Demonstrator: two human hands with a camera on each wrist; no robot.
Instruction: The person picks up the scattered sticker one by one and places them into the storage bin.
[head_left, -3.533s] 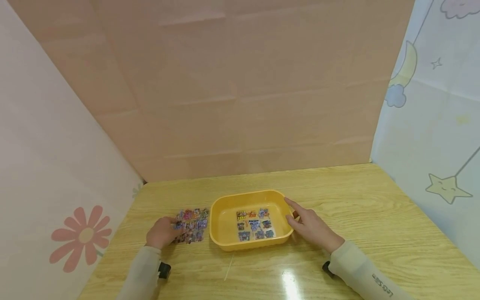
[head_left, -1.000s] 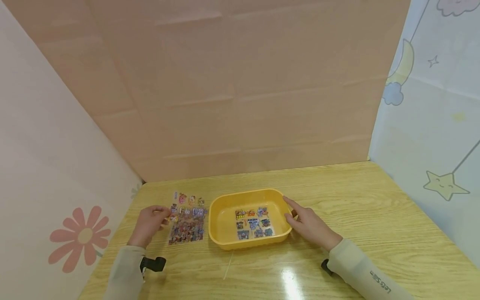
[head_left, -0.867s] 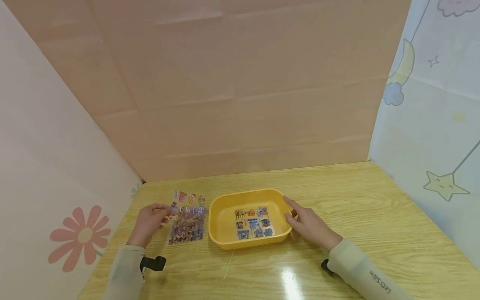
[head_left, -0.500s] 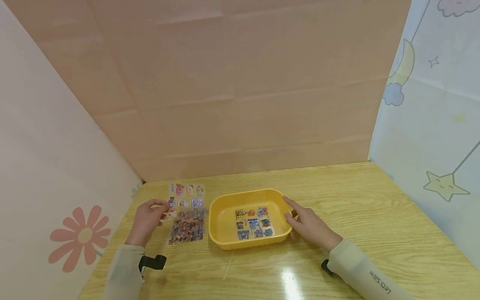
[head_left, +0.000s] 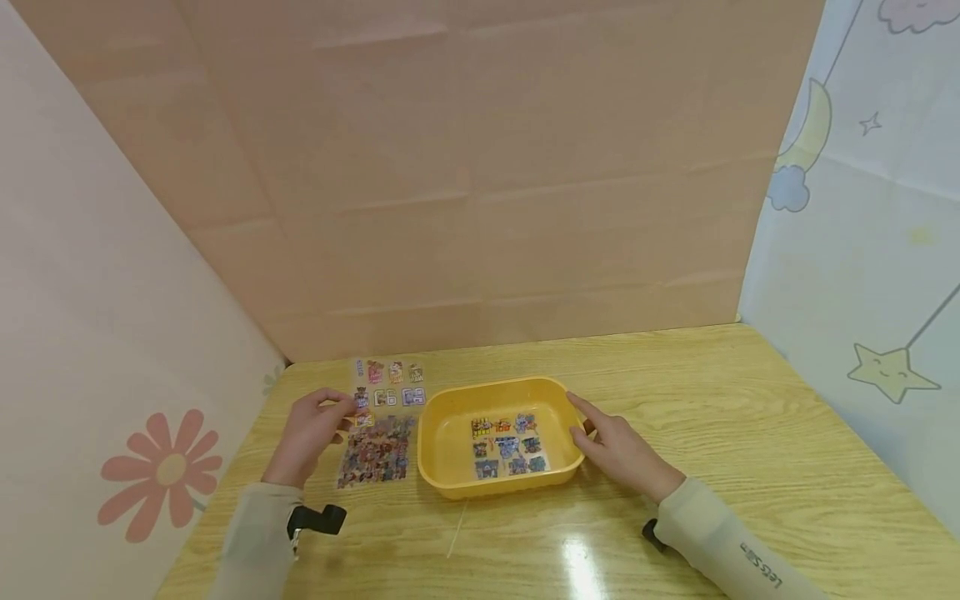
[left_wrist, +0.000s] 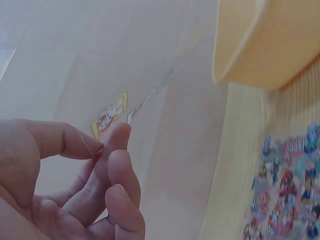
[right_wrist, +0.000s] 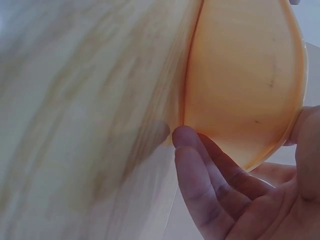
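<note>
My left hand (head_left: 315,429) pinches the lower left edge of a clear sticker sheet (head_left: 390,396) between thumb and forefinger. In the left wrist view this raised sheet shows nearly edge-on, with a yellow-framed sticker (left_wrist: 111,114) near the fingertips. Below it, more sticker sheets (head_left: 375,458) lie on the table; whether they form a stack I cannot tell. My right hand (head_left: 618,446) grips the right end of a yellow plastic tray (head_left: 442,492), thumb at the rim, fingers against the outer wall. Inside the tray lies another clear sticker sheet (head_left: 510,446).
A wood-grain table (head_left: 750,467) carries everything. A thin pale strip (head_left: 457,529) lies in front of the tray. A pinkish backdrop (head_left: 465,208) stands behind the table, with a flower-printed panel (head_left: 168,471) on the left and a star-printed panel (head_left: 892,379) on the right.
My left hand has lifted a sticker sheet off the others and moved it away from me, then slightly right toward the tray. My right hand and the tray stay in place.
</note>
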